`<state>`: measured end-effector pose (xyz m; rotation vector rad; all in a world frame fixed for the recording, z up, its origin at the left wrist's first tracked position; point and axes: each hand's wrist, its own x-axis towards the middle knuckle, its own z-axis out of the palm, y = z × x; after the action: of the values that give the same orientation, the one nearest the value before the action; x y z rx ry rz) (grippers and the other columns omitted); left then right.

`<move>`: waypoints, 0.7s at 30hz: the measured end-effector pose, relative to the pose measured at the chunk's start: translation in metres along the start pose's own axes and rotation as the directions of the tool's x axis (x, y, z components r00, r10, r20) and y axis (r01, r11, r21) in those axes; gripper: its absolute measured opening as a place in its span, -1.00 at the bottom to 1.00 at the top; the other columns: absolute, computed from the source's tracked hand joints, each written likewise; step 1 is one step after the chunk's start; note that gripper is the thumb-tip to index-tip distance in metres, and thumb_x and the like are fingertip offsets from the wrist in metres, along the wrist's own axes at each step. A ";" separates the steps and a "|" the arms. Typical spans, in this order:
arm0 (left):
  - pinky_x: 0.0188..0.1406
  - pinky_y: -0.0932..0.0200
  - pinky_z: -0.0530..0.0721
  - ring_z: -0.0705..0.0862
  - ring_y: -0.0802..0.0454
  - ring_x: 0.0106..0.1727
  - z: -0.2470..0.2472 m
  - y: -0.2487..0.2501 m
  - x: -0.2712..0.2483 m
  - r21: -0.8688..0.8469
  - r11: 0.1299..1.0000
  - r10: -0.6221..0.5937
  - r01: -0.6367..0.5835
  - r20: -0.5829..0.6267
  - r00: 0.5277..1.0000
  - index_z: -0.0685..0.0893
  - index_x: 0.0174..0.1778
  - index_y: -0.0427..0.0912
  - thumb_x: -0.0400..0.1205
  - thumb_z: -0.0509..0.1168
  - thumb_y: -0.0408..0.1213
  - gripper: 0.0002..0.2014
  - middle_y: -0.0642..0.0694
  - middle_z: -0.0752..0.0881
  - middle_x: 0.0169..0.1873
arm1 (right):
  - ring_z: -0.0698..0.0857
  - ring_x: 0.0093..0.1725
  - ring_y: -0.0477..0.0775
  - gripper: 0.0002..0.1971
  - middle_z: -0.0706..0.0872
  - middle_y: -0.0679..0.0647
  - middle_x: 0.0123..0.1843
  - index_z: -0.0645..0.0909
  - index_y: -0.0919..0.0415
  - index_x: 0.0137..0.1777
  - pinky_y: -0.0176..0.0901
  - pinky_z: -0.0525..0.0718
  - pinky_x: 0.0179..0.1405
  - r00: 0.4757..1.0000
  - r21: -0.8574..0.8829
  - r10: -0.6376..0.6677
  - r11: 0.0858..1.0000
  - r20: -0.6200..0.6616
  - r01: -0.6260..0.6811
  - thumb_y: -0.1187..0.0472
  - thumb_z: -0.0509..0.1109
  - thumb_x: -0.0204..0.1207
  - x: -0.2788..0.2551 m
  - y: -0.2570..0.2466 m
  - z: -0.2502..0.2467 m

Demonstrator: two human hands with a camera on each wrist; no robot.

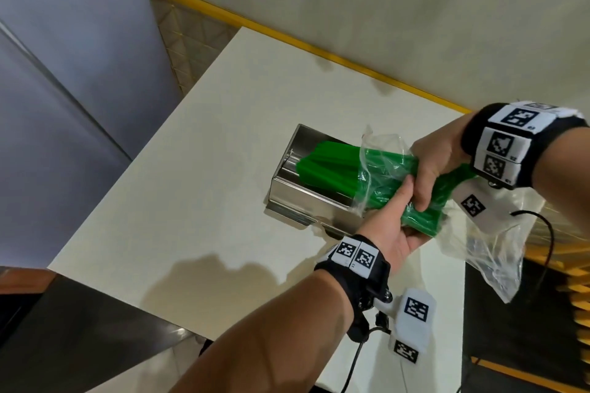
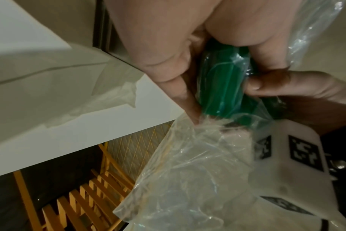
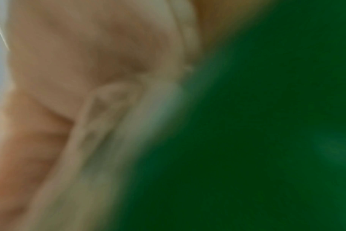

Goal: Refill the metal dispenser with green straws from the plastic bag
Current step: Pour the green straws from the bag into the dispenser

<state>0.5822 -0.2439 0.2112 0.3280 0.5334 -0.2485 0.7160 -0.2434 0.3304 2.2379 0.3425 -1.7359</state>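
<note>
An open metal dispenser [image 1: 289, 188] sits on the white table. A thick bundle of green straws [image 1: 332, 169] lies with its far end inside the box and its near end still inside a clear plastic bag [image 1: 491, 252]. My left hand [image 1: 399, 223] grips the bundle from below through the bag. My right hand [image 1: 431, 169] curls over the top of the same bundle. In the left wrist view my fingers [image 2: 168, 65] wrap the green straws [image 2: 223, 87] in the plastic bag [image 2: 198, 171]. The right wrist view is blurred, showing only the green straws [image 3: 257, 132] close up.
The white table [image 1: 191, 185] stands against a beige wall with a yellow strip [image 1: 287, 41]. A grey cabinet [image 1: 64, 73] rises at the left. Past the table's right edge is a yellow slatted chair [image 2: 85, 200]. Cables hang from both wristbands.
</note>
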 end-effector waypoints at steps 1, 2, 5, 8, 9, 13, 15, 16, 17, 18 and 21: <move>-0.02 -0.03 0.83 0.72 -0.34 0.33 0.000 0.003 0.000 -0.009 1.000 -0.010 0.010 -0.005 1.000 0.66 0.40 -0.20 0.43 0.56 0.06 -0.34 -0.30 0.77 0.28 | 0.79 0.19 0.33 -0.25 0.83 0.33 0.14 0.73 0.42 0.20 0.17 0.67 0.37 1.000 -0.021 0.012 1.000 0.000 -0.012 0.25 0.78 -0.08 0.001 -0.003 -0.002; -0.06 -0.03 0.83 0.72 -0.35 0.34 0.000 0.006 0.000 -0.019 1.000 -0.020 0.020 -0.008 1.000 0.66 0.40 -0.21 0.44 0.56 0.05 -0.34 -0.31 0.76 0.29 | 0.77 0.24 0.34 -0.16 0.82 0.34 0.17 0.73 0.43 0.23 0.18 0.66 0.39 1.000 -0.033 0.027 0.999 0.009 -0.027 0.21 0.80 -0.17 0.003 -0.005 -0.004; -0.17 0.00 0.83 0.70 -0.36 0.35 -0.003 0.013 0.002 -0.060 0.998 -0.031 0.030 -0.017 0.999 0.65 0.42 -0.21 0.50 0.55 0.03 -0.37 -0.33 0.74 0.30 | 0.74 0.30 0.33 -0.16 0.79 0.33 0.24 0.71 0.41 0.28 0.15 0.63 0.42 0.999 -0.068 0.043 0.997 0.026 -0.041 0.18 0.82 -0.08 0.009 -0.012 -0.009; -0.22 0.02 0.82 0.71 -0.37 0.34 -0.005 0.016 0.004 -0.090 0.996 -0.023 0.018 -0.050 0.998 0.66 0.40 -0.17 0.50 0.55 0.03 -0.41 -0.31 0.76 0.28 | 0.71 0.34 0.34 -0.01 0.78 0.33 0.26 0.72 0.40 0.28 0.15 0.62 0.44 0.997 -0.095 0.057 0.994 0.051 -0.052 0.08 0.86 -0.27 0.017 -0.017 -0.015; -0.23 0.01 0.82 0.72 -0.36 0.33 -0.004 0.017 0.004 -0.100 0.995 -0.026 0.020 -0.066 0.997 0.66 0.39 -0.15 0.49 0.57 0.03 -0.40 -0.30 0.76 0.28 | 0.70 0.35 0.34 0.01 0.77 0.34 0.27 0.72 0.40 0.27 0.15 0.61 0.45 0.996 -0.105 0.060 0.993 0.067 -0.052 0.06 0.87 -0.30 0.020 -0.019 -0.016; -0.11 -0.04 0.85 0.76 -0.31 0.28 -0.001 0.019 0.001 -0.159 0.987 -0.044 0.029 -0.091 0.995 0.69 0.36 -0.14 0.46 0.58 0.08 -0.39 -0.28 0.78 0.25 | 0.82 0.14 0.18 -0.14 0.81 0.23 0.20 0.78 0.34 0.17 -0.02 0.74 0.26 0.997 -0.196 0.080 0.978 0.016 -0.076 0.06 0.86 -0.22 0.019 -0.031 -0.019; 0.11 -0.08 0.82 0.77 -0.28 0.26 0.000 0.019 -0.001 -0.180 0.983 -0.047 0.032 -0.074 0.996 0.69 0.37 -0.17 0.47 0.57 0.10 -0.38 -0.28 0.79 0.23 | 0.82 0.13 0.17 -0.27 0.85 0.17 0.13 0.80 0.25 0.14 0.01 0.76 0.24 0.994 -0.274 0.089 0.956 -0.068 -0.105 0.02 0.84 -0.09 0.013 -0.037 -0.020; 0.25 -0.11 0.76 0.77 -0.27 0.26 0.000 0.020 0.000 -0.184 0.982 -0.050 0.038 -0.061 0.997 0.69 0.37 -0.18 0.48 0.55 0.10 -0.39 -0.27 0.80 0.22 | 0.83 0.13 0.17 -0.34 0.86 0.15 0.10 0.80 0.21 0.14 0.01 0.76 0.23 0.991 -0.303 0.090 0.946 -0.104 -0.117 0.01 0.81 0.01 0.009 -0.039 -0.020; 0.34 -0.13 0.71 0.77 -0.26 0.27 0.000 0.021 0.000 -0.186 0.982 -0.054 0.045 -0.048 0.997 0.70 0.36 -0.19 0.50 0.53 0.11 -0.40 -0.27 0.80 0.22 | 0.83 0.12 0.17 -0.40 0.87 0.14 0.08 0.80 0.20 0.15 -0.02 0.77 0.20 0.987 -0.317 0.095 0.939 -0.131 -0.132 0.01 0.79 0.09 0.008 -0.040 -0.020; 0.39 -0.14 0.67 0.77 -0.27 0.28 0.000 0.022 0.001 -0.188 0.981 -0.056 0.047 -0.040 0.998 0.70 0.35 -0.20 0.51 0.52 0.12 -0.41 -0.28 0.81 0.21 | 0.83 0.11 0.17 -0.43 0.88 0.13 0.06 0.79 0.19 0.15 -0.04 0.79 0.17 0.984 -0.317 0.105 0.937 -0.145 -0.147 0.01 0.77 0.13 0.007 -0.041 -0.022; 0.41 -0.12 0.66 0.72 -0.29 0.34 0.000 0.024 0.003 -0.230 0.972 -0.045 0.037 -0.026 0.999 0.70 0.33 -0.24 0.52 0.51 0.10 -0.41 -0.30 0.80 0.22 | 0.85 0.06 0.14 -0.49 0.89 0.11 0.02 0.80 0.19 0.11 -0.08 0.80 0.10 0.984 -0.306 0.098 0.942 -0.148 -0.140 0.02 0.75 0.17 0.006 -0.046 -0.025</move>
<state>0.5923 -0.2218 0.2153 0.0962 0.5940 -0.2195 0.7232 -0.1918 0.3269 2.0943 0.4675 -1.3676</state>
